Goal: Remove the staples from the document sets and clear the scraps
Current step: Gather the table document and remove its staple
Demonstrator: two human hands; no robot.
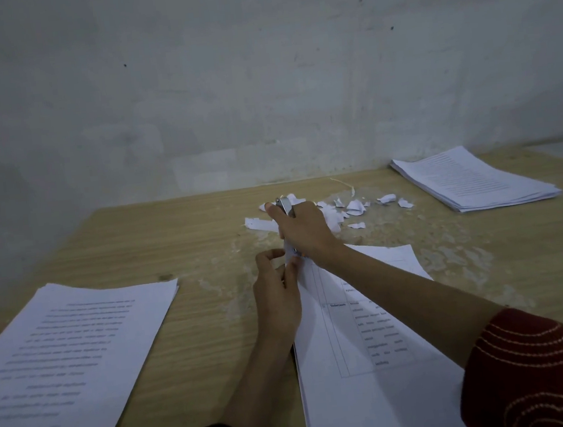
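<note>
While the right hand point(303, 226) grips a shiny metal tool point(284, 206) with curled fingers, the tool's low end meets the top corner of the paper set point(363, 360). That set lies in the middle of the wooden surface point(199, 228). The left hand point(275, 293) pinches the same corner between thumb and fingers. Torn white scraps point(355, 208) lie just behind the hands. A near pile point(70, 354) of pages sits at the left, and a far pile point(473, 179) sits back at the right.

We've got a matt wood-grain table point(185, 229) with worn patches, white paper stacks point(80, 353) and torn scraps point(355, 208), plus a shiny metal tool point(285, 206).
</note>
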